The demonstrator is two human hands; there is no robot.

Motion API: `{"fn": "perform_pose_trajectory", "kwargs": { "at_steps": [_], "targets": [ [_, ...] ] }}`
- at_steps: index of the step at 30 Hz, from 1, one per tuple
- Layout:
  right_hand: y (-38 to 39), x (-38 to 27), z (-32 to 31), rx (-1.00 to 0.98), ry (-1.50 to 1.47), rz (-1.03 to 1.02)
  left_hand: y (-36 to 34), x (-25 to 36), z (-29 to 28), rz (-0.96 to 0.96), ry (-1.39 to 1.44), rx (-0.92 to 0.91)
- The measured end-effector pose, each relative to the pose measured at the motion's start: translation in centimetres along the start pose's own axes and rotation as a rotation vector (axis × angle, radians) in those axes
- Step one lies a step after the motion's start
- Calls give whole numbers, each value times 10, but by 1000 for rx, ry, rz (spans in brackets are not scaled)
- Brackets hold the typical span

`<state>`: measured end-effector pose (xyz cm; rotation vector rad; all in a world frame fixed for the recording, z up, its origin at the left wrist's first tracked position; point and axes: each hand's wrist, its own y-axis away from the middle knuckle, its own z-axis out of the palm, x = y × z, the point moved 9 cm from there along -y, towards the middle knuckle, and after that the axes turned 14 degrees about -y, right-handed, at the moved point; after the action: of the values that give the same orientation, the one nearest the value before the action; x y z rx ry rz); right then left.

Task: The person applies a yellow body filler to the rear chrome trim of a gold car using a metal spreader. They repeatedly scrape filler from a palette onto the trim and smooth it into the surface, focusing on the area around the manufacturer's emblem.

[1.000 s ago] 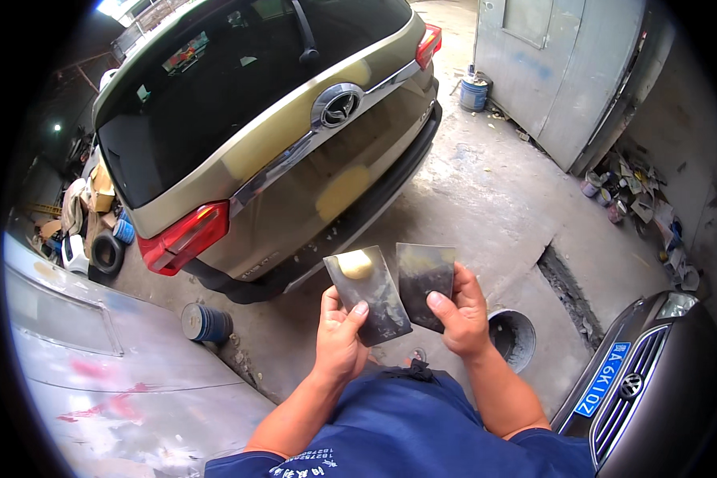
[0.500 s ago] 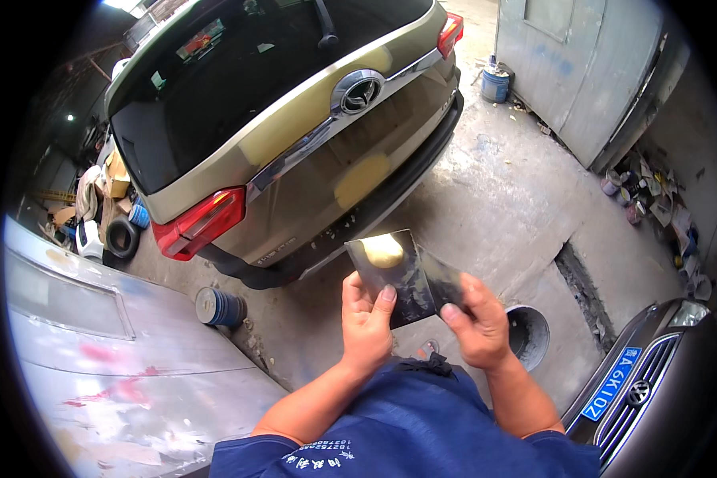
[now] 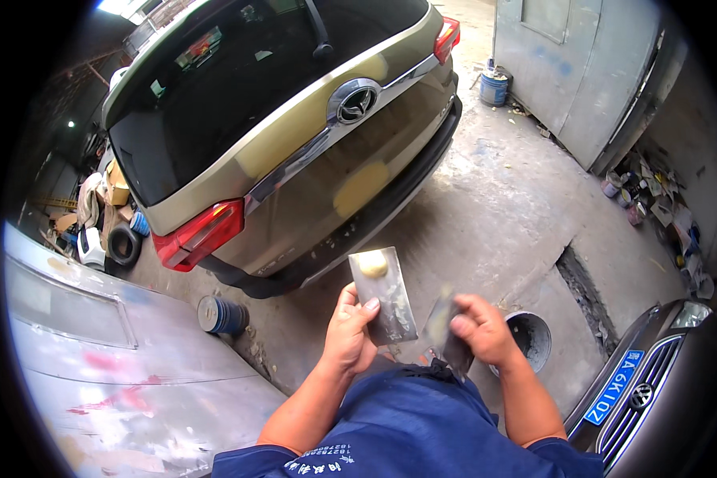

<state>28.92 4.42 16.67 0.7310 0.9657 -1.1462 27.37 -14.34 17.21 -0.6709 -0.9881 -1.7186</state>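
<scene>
My left hand (image 3: pixel 350 328) grips a flat rectangular mixing plate (image 3: pixel 390 311), thumb on top. Near the plate's far end sits a pale yellow lump of putty (image 3: pixel 372 264); smears mark the rest of its surface. To the right, my right hand (image 3: pixel 486 331) pinches a dark, flat putty spreader (image 3: pixel 440 323), blurred by motion and held apart from the plate. In front of me stands the rear of a gold-beige car (image 3: pixel 295 191), with yellowish putty patches (image 3: pixel 361 189) on its tailgate.
A blue bucket (image 3: pixel 224 315) stands by the metal panel (image 3: pixel 135 358) at left. An open round bin (image 3: pixel 527 341) is near my right arm. A dark car's front (image 3: pixel 653 382) borders the lower right. A floor channel (image 3: pixel 585 295) runs nearby; rubbish (image 3: pixel 665 199) lines the right wall.
The putty spreader in my right hand has come away from the plate, down and to the right. My left hand has shifted slightly left and down, and the plate has turned more lengthwise.
</scene>
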Motion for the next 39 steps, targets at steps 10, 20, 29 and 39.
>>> {"fn": "perform_pose_trajectory", "kwargs": {
  "at_steps": [10,20,29,39],
  "targets": [
    [-39,16,-59,194,94,95,-15,3,45,37,-169,-183],
    [-36,3,-75,315,-28,5,-91,22,35,263,-188,-91],
    [-65,-1,-109,481,-81,-84,-162,15,49,119,-97,-226],
    [-69,-7,-202,609,-264,-75,-217,-25,86,-34,-243,-214]
  ]
}}
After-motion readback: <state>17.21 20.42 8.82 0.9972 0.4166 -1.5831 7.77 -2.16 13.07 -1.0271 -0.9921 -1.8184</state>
